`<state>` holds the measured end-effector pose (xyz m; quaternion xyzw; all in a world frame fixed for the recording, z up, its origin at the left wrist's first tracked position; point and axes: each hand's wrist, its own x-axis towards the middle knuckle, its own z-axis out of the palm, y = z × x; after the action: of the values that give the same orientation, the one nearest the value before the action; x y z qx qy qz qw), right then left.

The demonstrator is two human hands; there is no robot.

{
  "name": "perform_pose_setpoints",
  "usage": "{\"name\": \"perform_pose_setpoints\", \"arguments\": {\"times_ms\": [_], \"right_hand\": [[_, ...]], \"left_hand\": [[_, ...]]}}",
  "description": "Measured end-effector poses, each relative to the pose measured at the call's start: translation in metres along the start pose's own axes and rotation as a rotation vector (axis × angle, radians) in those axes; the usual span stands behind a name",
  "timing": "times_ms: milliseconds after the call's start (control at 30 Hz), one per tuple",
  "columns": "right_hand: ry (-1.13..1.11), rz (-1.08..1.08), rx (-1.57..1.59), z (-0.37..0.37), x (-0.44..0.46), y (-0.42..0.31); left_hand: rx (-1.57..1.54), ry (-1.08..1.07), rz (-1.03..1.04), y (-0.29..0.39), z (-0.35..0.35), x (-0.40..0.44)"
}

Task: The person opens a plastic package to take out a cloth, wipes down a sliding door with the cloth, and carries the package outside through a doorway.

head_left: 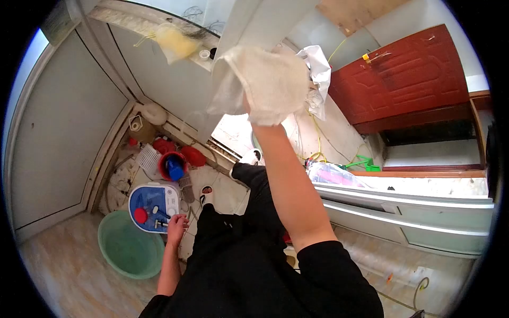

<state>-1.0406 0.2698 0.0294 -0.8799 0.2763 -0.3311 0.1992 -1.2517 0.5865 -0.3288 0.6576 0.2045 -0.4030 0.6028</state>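
Observation:
My right arm is stretched up and forward, and a pale beige cloth (pixel 278 85) drapes over the hand. Only a small part of my right hand (pixel 246 104) shows below the cloth's edge, closed on it; the cloth hides the other fingers. The cloth is beside a white upright panel (pixel 260 24). Low on the left, my left hand (pixel 177 228) hangs beside a small blue-and-white washing machine (pixel 172 197), its fingers loosely bent and partly apart. A red round object (pixel 140 214) and a small white-and-dark object lie on the machine's blue top.
A green basin (pixel 122 249) stands by the machine. Behind it are a red bucket (pixel 163 165) with something blue inside and a white basket (pixel 147 160). A yellow bag (pixel 177 43) lies on the ledge. A red door panel (pixel 403 79) and a sliding-door rail (pixel 413 199) are at right.

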Motion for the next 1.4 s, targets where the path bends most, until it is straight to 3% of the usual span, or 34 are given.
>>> {"name": "perform_pose_setpoints", "arguments": {"times_ms": [133,200,233,300,367,400,500,567,633,700,800,900,1000,1133,1200,1267,1367,1400], "right_hand": [[-0.122,-0.044,0.059,0.056,-0.048,0.055],[-0.167,-0.022,-0.032,0.076,-0.078,0.080],[-0.376,0.166,0.211,0.067,-0.081,0.083],[-0.241,0.173,0.295,0.084,-0.117,0.115],[-0.570,0.489,0.421,0.078,-0.133,0.131],[-0.723,0.637,0.493,0.074,-0.137,0.139],[-0.798,0.182,0.171,0.058,-0.165,0.165],[-0.848,0.001,0.130,0.038,-0.188,0.187],[-0.624,0.044,0.302,0.020,-0.212,0.206],[-0.693,0.180,0.157,-0.003,-0.208,0.225],[-0.364,0.261,0.366,-0.029,-0.203,0.259],[-0.336,0.365,0.515,-0.053,-0.211,0.288],[-0.341,0.565,0.768,-0.108,-0.179,0.296],[-0.293,0.617,1.050,-0.142,-0.159,0.314],[-0.289,0.855,1.260,-0.155,-0.151,0.318],[-0.322,0.519,0.993,-0.161,-0.143,0.329],[-0.435,-0.037,0.260,-0.186,-0.156,0.364],[-0.618,0.444,0.734,-0.189,-0.163,0.365]], "left_hand": [[0.484,0.069,0.209,0.048,0.014,-0.023],[0.469,0.007,0.243,0.080,0.028,-0.036],[0.472,-0.026,0.254,0.090,0.032,-0.038],[0.394,-0.169,0.244,0.097,0.045,-0.040],[0.317,-0.344,0.251,0.121,0.076,-0.047],[0.150,-0.403,0.154,0.128,0.093,-0.044],[-0.333,-0.551,-0.135,0.147,0.152,-0.040],[-0.641,-0.627,-0.309,0.160,0.194,-0.039],[-0.677,-0.605,-0.380,0.151,0.219,-0.026],[-0.651,-0.576,-0.409,0.149,0.250,-0.018],[-0.521,-0.569,-0.440,0.141,0.284,-0.025],[-0.468,-0.548,-0.384,0.137,0.318,-0.029],[-0.327,-0.467,-0.127,0.146,0.361,-0.044],[-0.215,-0.458,0.164,0.156,0.398,-0.057],[-0.154,-0.445,0.308,0.163,0.412,-0.058],[-0.094,-0.412,0.405,0.173,0.424,-0.061],[-0.018,-0.190,0.609,0.208,0.441,-0.066],[-0.023,-0.165,0.594,0.227,0.439,-0.061]]}}
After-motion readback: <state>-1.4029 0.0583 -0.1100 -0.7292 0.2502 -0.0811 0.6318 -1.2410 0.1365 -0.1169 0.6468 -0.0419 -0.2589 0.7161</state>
